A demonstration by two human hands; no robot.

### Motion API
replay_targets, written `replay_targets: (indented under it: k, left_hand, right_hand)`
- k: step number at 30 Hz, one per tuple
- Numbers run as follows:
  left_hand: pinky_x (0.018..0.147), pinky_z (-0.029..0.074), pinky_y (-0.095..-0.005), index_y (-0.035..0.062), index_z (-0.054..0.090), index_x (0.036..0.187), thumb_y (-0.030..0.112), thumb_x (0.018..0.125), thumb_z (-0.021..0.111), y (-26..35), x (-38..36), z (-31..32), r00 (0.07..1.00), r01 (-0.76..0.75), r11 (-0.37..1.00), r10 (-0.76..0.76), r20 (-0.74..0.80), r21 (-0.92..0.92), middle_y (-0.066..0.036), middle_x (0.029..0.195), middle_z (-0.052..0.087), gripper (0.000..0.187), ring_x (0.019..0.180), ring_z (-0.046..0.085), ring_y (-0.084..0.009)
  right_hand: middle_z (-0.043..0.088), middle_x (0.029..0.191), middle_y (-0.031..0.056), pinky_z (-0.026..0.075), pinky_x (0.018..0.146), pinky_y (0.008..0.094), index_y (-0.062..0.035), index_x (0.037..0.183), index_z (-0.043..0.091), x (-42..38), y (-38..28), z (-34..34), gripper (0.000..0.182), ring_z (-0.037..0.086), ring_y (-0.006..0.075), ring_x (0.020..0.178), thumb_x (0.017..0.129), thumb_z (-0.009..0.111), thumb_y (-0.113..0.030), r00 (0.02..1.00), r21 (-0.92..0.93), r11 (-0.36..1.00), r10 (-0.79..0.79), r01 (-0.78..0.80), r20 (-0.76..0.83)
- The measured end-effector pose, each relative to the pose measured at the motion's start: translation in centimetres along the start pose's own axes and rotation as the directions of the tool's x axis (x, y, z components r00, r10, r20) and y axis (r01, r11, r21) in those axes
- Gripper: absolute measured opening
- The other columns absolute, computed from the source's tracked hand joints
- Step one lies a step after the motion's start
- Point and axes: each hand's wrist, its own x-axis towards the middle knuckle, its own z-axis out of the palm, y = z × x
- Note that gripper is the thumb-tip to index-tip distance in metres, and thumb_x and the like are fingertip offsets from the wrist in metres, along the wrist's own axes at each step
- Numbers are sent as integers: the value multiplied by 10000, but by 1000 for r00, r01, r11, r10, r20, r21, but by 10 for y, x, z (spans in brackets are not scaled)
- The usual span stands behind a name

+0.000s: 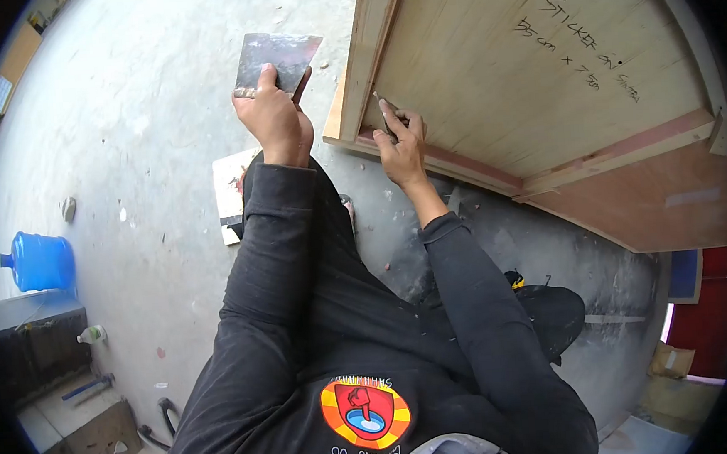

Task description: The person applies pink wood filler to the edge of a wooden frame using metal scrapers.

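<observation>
My left hand [278, 120] grips a flat, dark, smeared metal plate [274, 59], with the thumb pressed on its face. To the right, my right hand [401, 141] is closed round a small thin tool [387, 116]. Its tip is at the inner left corner of a large wooden panel [488, 78] framed with wooden strips. Handwriting in dark marker [577, 43] runs across the panel. The far end of the tool is hidden by my fingers.
A white board with reddish smears [229, 185] lies on the grey floor [156, 240] by my leg. Farther left are a blue water jug [41, 261], a small bottle [92, 333] and a stone-like lump [69, 209]. A cardboard box [671, 360] is at the lower right.
</observation>
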Motion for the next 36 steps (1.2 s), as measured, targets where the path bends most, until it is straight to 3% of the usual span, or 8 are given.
replay_targets:
  k: [2, 4, 14, 23, 26, 28, 32, 36]
  left_hand:
    - [823, 630, -479, -49, 451, 1170, 21, 974, 500, 2, -2, 2, 999, 25, 999, -24, -22, 48, -161, 1135, 582, 214, 1001, 636, -281]
    - [827, 628, -482, -51, 447, 1168, 20, 974, 502, 2, -1, 1, 999, 29, 998, -29, -18, 48, -162, 1135, 582, 214, 1001, 637, -284]
    - [844, 628, -488, -72, 442, 1144, 25, 978, 505, 6, 0, -1, 998, 66, 997, -65, -12, 44, -177, 1114, 588, 202, 976, 649, -294]
    - [853, 624, -484, -40, 433, 1159, 36, 982, 518, 9, 0, -5, 993, 109, 994, -110, 48, 26, -155, 1101, 605, 210, 957, 662, -267]
    - [853, 621, -477, -37, 450, 1157, 45, 984, 521, 10, -1, -6, 992, 114, 993, -116, 45, 35, -143, 1092, 612, 204, 949, 663, -254]
    - [852, 620, -474, -37, 455, 1156, 45, 983, 522, 11, -3, -5, 992, 120, 992, -121, 38, 32, -143, 1090, 613, 203, 947, 662, -254]
    - [853, 619, -467, -41, 468, 1152, 46, 980, 523, 12, -2, -7, 990, 135, 990, -137, 44, 44, -140, 1085, 613, 201, 947, 656, -252]
    - [853, 618, -467, -40, 468, 1152, 46, 979, 521, 11, -1, -8, 988, 129, 991, -132, 74, 43, -140, 1084, 613, 200, 954, 654, -251]
  right_hand:
    - [500, 1165, 181, 376, 1010, 424, -158, 1343, 642, 1, -3, 5, 542, 459, 343, 1094, 807, 678, -234, 997, -76, 994, -75, 73, -27]
    - [473, 1205, 182, 379, 997, 430, -155, 1377, 609, 2, 1, 12, 571, 449, 333, 1077, 815, 686, -219, 993, -173, 979, -112, 104, -37]
    - [455, 1201, 207, 362, 997, 470, -143, 1335, 641, 14, 1, 24, 538, 420, 364, 1101, 814, 698, -263, 984, -186, 974, -149, 130, -95]
    - [386, 1307, 220, 344, 987, 551, -245, 1350, 623, 11, -7, 31, 548, 382, 423, 1150, 818, 732, -314, 982, -406, 907, -162, 111, -93]
    - [338, 1363, 219, 341, 959, 583, -264, 1388, 578, 9, -2, 36, 571, 345, 427, 1188, 839, 727, -315, 986, -532, 840, -156, 106, -50]
    - [297, 1406, 224, 335, 935, 601, -252, 1406, 555, 10, 3, 39, 580, 315, 422, 1213, 848, 708, -269, 979, -716, 686, -201, 129, -17]
    - [307, 1416, 194, 339, 915, 597, -236, 1396, 563, 12, 9, 42, 549, 312, 390, 1211, 857, 664, -223, 972, -793, 593, -235, 139, -6]
    - [339, 1413, 106, 351, 887, 607, -208, 1399, 550, 11, 6, 48, 500, 314, 338, 1204, 900, 579, -218, 974, -874, 469, -225, 129, 23]
